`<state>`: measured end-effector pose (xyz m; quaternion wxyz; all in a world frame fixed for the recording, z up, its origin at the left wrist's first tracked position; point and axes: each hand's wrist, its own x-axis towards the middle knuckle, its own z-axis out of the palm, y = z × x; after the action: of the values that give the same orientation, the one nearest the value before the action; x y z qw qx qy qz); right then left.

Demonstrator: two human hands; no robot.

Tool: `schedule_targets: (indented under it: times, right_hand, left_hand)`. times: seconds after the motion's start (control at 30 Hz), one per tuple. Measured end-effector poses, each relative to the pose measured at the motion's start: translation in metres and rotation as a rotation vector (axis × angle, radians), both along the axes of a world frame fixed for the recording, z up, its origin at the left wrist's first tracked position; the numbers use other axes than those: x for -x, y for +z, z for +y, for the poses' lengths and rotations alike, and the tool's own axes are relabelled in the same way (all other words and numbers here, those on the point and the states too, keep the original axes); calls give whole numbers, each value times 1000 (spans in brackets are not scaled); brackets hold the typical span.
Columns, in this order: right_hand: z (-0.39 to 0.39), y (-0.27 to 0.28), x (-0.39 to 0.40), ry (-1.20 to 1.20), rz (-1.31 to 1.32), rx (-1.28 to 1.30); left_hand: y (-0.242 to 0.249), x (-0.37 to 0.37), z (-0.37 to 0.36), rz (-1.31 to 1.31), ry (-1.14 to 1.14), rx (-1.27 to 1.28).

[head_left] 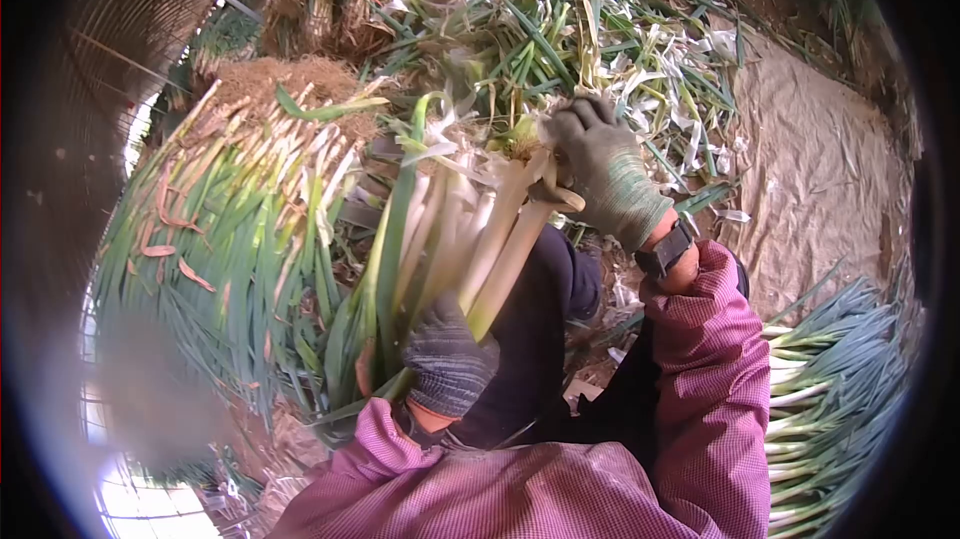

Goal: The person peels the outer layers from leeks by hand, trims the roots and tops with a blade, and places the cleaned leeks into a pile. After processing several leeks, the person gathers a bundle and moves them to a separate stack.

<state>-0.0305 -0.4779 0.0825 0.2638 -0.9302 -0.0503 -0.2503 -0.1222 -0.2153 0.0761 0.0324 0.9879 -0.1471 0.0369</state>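
Note:
A bunch of thick leeks (pixel 490 239) stands tilted in front of me, pale stems and rooted ends pointing up and away, green leaves toward my lap. My left hand (pixel 450 359), in a dark grey knitted glove, is closed round the lower part of the stems. Close to the rooted ends is my right hand (pixel 595 154), in a grey-green glove, with its fingers bent against the top of the stems. Whether its fingertips hold a stem or a peeled piece is hidden. Loose pale outer layers hang about the stem tops.
A large pile of unpeeled leeks (pixel 240 219) lies at the left, roots away from me. Cut leaves and peelings (pixel 650 69) cover the ground ahead. Brown sheeting (pixel 815 159) spreads at the right. Cleaned leeks (pixel 830 409) lie in a row at the lower right.

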Motion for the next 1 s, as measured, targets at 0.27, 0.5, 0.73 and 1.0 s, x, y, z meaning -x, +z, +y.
schedule_targets:
  times: [0.27, 0.5, 0.73, 1.0]
  right_hand:
    - [-8, 14, 10, 73, 539, 234]
    - [-11, -26, -24, -96, 456, 180]
    - [-154, -104, -44, -302, 388, -147]
    - [-68, -2, 17, 336, 696, -565]
  left_hand:
    - [4, 10, -9, 19, -27, -115]
    - [-5, 7, -2, -44, -64, -120]
    - [-15, -1, 14, -17, -63, -2]
    - [-8, 1, 3, -58, -48, -38]
